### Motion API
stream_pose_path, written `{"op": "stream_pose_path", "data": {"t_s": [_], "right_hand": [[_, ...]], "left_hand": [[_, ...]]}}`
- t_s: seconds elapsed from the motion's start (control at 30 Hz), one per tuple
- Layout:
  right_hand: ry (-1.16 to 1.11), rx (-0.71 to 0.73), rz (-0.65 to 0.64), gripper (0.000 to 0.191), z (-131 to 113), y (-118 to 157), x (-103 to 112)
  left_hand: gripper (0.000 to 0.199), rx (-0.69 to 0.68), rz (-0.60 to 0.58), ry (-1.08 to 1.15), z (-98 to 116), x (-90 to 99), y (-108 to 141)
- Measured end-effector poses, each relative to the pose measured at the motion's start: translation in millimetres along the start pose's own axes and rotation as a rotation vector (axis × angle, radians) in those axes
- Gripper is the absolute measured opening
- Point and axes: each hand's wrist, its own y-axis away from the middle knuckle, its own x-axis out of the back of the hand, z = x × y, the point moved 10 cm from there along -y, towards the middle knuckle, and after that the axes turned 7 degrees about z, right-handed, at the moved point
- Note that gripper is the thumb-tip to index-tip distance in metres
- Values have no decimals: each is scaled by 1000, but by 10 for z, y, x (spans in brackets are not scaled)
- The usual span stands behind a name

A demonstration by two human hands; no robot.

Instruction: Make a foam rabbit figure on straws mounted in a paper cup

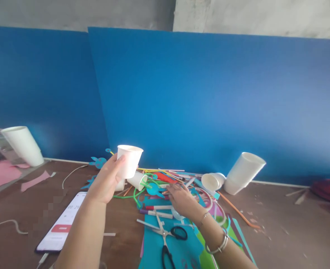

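Note:
My left hand (106, 179) is closed around a white paper cup (130, 162), held upright with its mouth up, above the table. Fingers stretched, my right hand (180, 198) lies over a pile of craft bits, and no object shows in its grasp. Near its fingertips are a blue paper cutout (154, 189) and green pipe cleaners (137, 196). Two markers, one with a red cap (151, 207) and one with a purple cap (145, 212), lie just in front. Black-handled scissors (165, 233) rest partly open on blue paper (153, 246).
A phone (60, 228) with a cable lies at left. Stacked white cups (245, 173) lean against the blue partition (195, 101), beside a tipped cup (212, 182). More cups (23, 145) and pink paper (2, 173) are far left. An orange strip (237, 210) lies at right.

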Motion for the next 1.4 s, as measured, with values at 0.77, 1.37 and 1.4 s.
{"op": "stream_pose_path", "data": {"t_s": [0.77,1.37,1.4], "right_hand": [[-49,-98,14,34,46,80,112],[118,19,-173,25,-112,-326,-106],[121,29,-186,24,-128,-345,-114]], "left_hand": [[60,23,-30,-24,-111,-137,0],[61,110,-71,14,-352,-332,-9],[60,123,-70,12,-388,-354,-8]]}}
